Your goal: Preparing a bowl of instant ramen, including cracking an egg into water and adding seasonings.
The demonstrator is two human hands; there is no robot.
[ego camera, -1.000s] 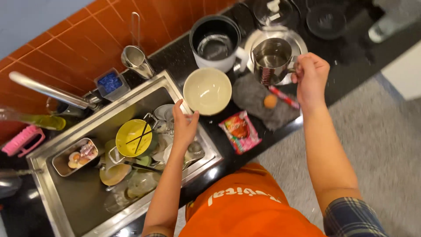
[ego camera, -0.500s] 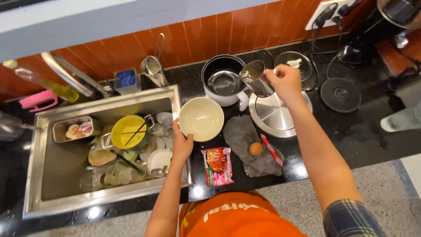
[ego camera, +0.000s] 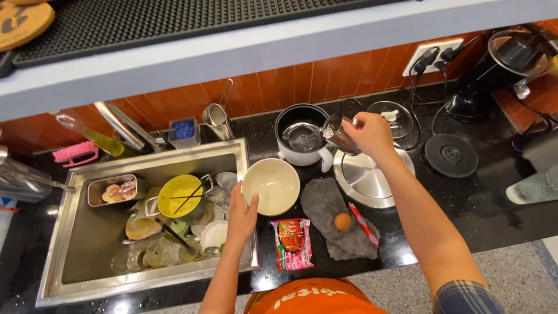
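My right hand (ego camera: 369,135) holds a steel cup (ego camera: 337,137) tilted over a white electric pot (ego camera: 300,138), and water runs from the cup into the pot. My left hand (ego camera: 241,214) grips the near rim of an empty cream bowl (ego camera: 271,186) on the black counter beside the sink. In front of the bowl lies a red noodle packet (ego camera: 292,243). A brown egg (ego camera: 343,221) and a red sachet (ego camera: 363,224) rest on a grey cloth (ego camera: 325,203).
The steel sink (ego camera: 75,264) at left holds several dirty dishes, a yellow pot lid (ego camera: 180,196) and a tray. A round steel lid (ego camera: 366,180), a glass lid (ego camera: 390,118), a black disc (ego camera: 451,154) and a kettle with cables (ego camera: 500,64) stand right. A shelf overhangs the back wall.
The right hand has carried the steel cup left to the white pot and tipped it so water pours in. The left hand stays on the bowl. The camera has shifted.
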